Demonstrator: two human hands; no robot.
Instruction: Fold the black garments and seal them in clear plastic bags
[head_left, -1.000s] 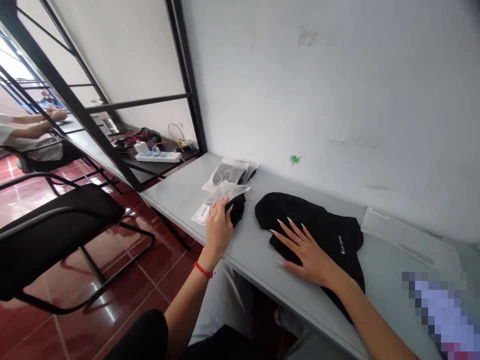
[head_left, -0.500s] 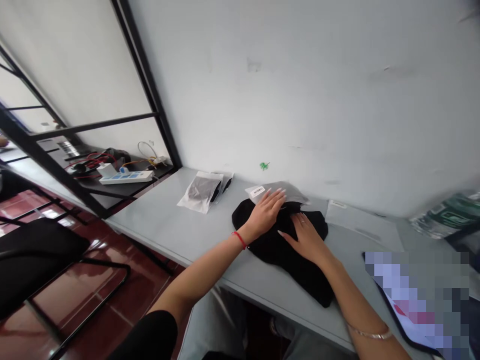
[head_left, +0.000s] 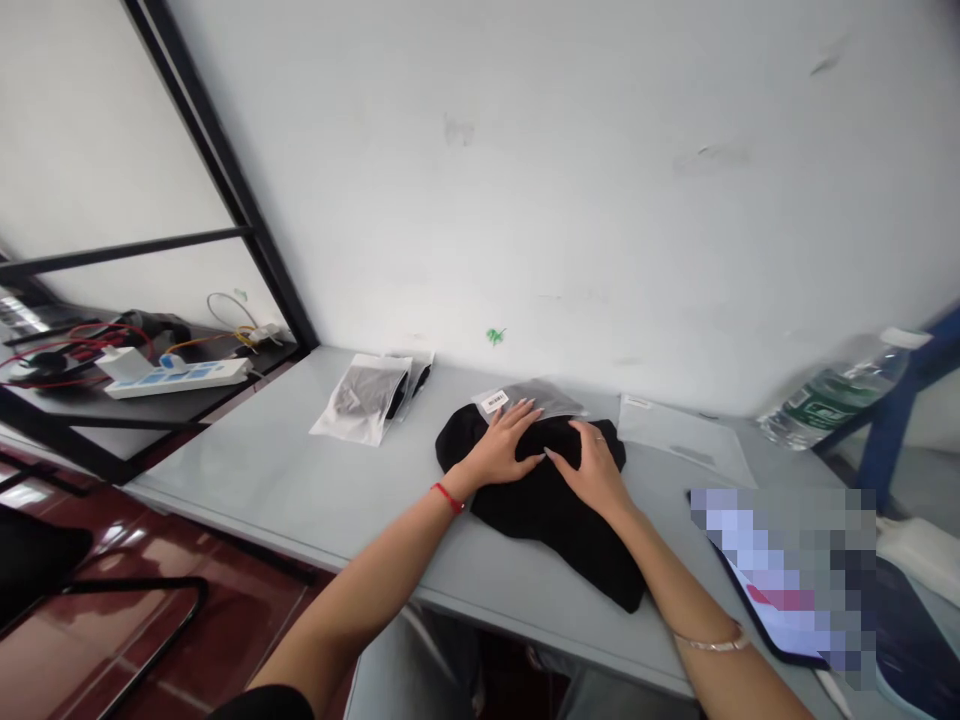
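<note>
Currently resting left hand [head_left: 504, 442] on labelled bag [head_left: 551, 397], fingers slightly spread, and right hand [head_left: 600, 472] at bag's right side, thumb apart (pinching: impossible to tell), over black cloth [head_left: 551, 512].

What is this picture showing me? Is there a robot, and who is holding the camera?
There's no robot here, just a person using two bare hands. Nobody holds the camera: it is worn on the person's head, looking forward and down.

The left hand, with a red band on its wrist, and the right hand touch a black cloth item and a see-through pouch at its far side. I can't tell how tightly they hold anything.

On the grey table there are also more pouches to the left. To the right are a flat clear sleeve, a plastic bottle and a device with a blurred screen.
</note>
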